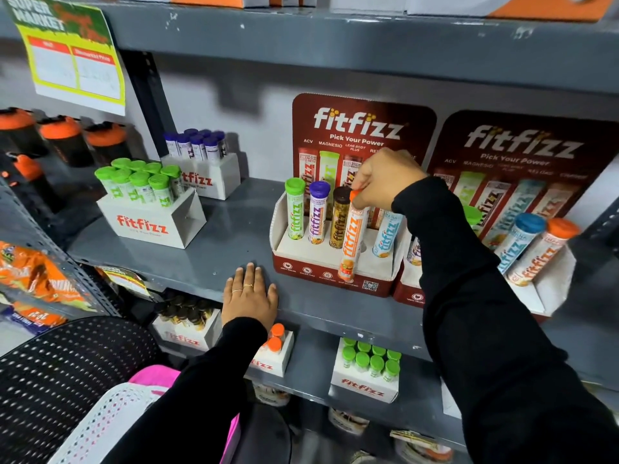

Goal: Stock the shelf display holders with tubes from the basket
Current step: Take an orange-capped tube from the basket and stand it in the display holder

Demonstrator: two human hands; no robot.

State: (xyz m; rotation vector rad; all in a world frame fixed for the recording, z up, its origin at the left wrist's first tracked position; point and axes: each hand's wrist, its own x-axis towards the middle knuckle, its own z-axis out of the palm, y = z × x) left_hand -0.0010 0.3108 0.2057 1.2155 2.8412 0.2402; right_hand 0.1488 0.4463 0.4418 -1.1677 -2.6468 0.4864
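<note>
Grey metal shelving (214, 259) in front of me, paint chipped along the upper shelf edge (335, 41). Dark slotted upright (150, 95) at left, against a pale grey wall (234, 95). Yellow-and-green supermarket price sign (72, 51) hanging from the upper shelf. Perforated grey angle post (50, 249) at lower left. Lighting even, with soft shadows on the wall.

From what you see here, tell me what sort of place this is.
Probably a supermarket aisle: a price sign headed "Super Market" hangs from grey metal shelving, and branded fitfizz display holders hold capped tubes.
</note>
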